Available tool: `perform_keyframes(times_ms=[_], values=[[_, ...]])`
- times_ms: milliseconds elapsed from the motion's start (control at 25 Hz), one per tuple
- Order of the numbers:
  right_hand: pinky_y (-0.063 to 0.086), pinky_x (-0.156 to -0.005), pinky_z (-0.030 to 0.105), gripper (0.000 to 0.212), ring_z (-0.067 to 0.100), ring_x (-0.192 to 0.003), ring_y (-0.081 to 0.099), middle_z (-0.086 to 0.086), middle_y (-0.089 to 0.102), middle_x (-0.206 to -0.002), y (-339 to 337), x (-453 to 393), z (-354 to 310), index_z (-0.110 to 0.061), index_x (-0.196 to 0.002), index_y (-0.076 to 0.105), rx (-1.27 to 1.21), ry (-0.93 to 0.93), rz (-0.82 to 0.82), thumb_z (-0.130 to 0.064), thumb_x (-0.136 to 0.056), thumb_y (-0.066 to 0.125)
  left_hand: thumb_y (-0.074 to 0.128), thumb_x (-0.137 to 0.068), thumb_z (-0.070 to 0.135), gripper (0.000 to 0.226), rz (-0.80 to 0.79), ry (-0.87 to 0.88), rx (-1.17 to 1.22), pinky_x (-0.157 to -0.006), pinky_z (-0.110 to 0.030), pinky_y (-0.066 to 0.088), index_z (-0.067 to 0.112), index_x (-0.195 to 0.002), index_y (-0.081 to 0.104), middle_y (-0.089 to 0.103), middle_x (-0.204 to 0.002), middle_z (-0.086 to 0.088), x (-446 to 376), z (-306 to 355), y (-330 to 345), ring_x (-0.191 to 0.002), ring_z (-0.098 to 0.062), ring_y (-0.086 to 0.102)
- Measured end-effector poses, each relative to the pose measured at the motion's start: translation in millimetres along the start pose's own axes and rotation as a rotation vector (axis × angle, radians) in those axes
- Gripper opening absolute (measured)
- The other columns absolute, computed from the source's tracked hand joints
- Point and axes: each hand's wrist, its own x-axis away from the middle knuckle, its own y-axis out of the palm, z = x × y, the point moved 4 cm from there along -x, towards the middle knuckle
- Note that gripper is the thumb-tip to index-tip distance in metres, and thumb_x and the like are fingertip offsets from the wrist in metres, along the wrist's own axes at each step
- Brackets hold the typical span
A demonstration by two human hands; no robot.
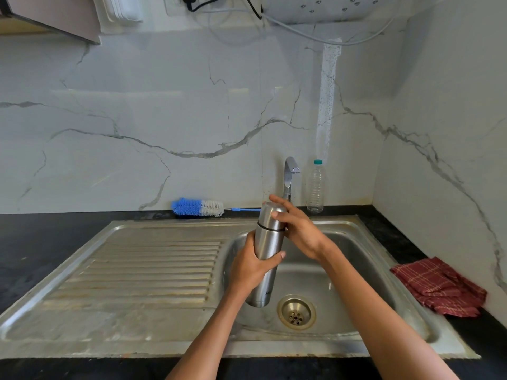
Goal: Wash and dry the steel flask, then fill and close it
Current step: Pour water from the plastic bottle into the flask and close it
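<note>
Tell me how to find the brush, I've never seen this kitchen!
Look at the steel sink set in the black counter. Just behind it, against the marble wall, the brush lies flat, left of the tap. It is the only fuzzy thing there, with blue and white bristles and a thin blue handle.

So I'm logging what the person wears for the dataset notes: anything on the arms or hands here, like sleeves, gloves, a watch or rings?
Nothing visible. The left hand and right hand are bare, without gloves, and both forearms are uncovered up to the frame edge: no sleeves, watch or bracelet. No rings show on the visible fingers.
</note>
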Motion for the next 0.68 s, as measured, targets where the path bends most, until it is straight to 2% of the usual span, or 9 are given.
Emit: perform_keyframes(times_ms=[80,160,240,320,400,480,560,680], values=[[0.052,-0.095,0.028,0.058,0.021,-0.120,0.061,0.003,0.062,-0.133,-6,3,-4,-0.027,-0.139,0.057,0.025,-0.043,0.034,-0.029,-0.085,0.078,0.084,-0.073,0.057,0.068,-0.014,-0.001,0.011,-0.068,-0.018,0.049,0.035,-0.128,0.049,0.066,-0.104,0.016,1,-1,1,-0.089,0.000,0.066],[0.056,-0.082,0.022,0.052,0.018,-0.110,0.064,0.003,0.063,-0.124,-2,4,-7,-0.024,-0.131,0.059,0.136,-0.056,0.182,-0.028,-0.085,0.082,0.084,-0.072,0.056,0.068,-0.035,-0.002,0.028,-0.071,-0.022,0.053,0.034,-0.128,0.051,0.067,-0.103,0.015,1,-1,5,-0.088,-0.001,0.067],[0.058,-0.081,0.023,0.053,0.017,-0.105,0.065,0.001,0.063,-0.120,3,4,-4,-0.025,-0.126,0.059,0.211,-0.073,0.277,-0.034,-0.080,0.085,0.084,-0.071,0.054,0.067,-0.080,-0.003,0.081,-0.077,-0.027,0.057,0.035,-0.127,0.052,0.069,-0.105,0.013,-1,-1,7,-0.089,-0.001,0.068],[0.057,-0.087,0.025,0.055,0.017,-0.110,0.065,0.003,0.064,-0.124,0,4,-6,-0.028,-0.129,0.061,0.168,-0.086,0.194,-0.038,-0.080,0.084,0.086,-0.073,0.048,0.062,-0.168,0.009,0.200,-0.083,-0.029,0.057,0.037,-0.126,0.054,0.070,-0.108,0.012,-1,-2,8,-0.095,-0.001,0.069],[0.056,-0.093,0.028,0.057,0.017,-0.116,0.065,0.006,0.067,-0.130,-3,3,-13,-0.026,-0.137,0.059,0.013,-0.059,0.001,-0.032,-0.083,0.076,0.085,-0.073,0.045,0.063,-0.270,0.022,0.328,-0.087,-0.030,0.056,0.034,-0.128,0.056,0.072,-0.111,0.007,0,0,7,-0.102,-0.007,0.070],[0.054,-0.101,0.035,0.059,0.020,-0.121,0.064,0.008,0.068,-0.131,-4,3,-18,-0.022,-0.141,0.057,-0.038,-0.058,-0.141,-0.027,-0.084,0.073,0.084,-0.070,0.046,0.067,-0.364,0.015,0.407,-0.090,-0.031,0.057,0.031,-0.129,0.057,0.073,-0.113,0.003,3,5,8,-0.106,-0.014,0.070],[0.053,-0.099,0.044,0.053,0.028,-0.111,0.067,0.015,0.072,-0.116,-3,2,-15,-0.019,-0.132,0.063,-0.076,-0.076,-0.124,-0.028,-0.081,0.077,0.082,-0.068,0.048,0.067,-0.405,0.006,0.426,-0.089,-0.029,0.057,0.030,-0.128,0.058,0.074,-0.112,0.002,4,7,8,-0.105,-0.015,0.070],[0.055,-0.096,0.048,0.031,0.029,-0.097,0.068,0.017,0.074,-0.102,-1,1,-12,-0.019,-0.112,0.068,-0.115,-0.088,0.093,-0.019,-0.084,0.081,0.084,-0.071,0.045,0.061,-0.348,0.005,0.383,-0.084,-0.026,0.057,0.032,-0.125,0.058,0.074,-0.110,0.002,3,8,7,-0.101,-0.012,0.071]])
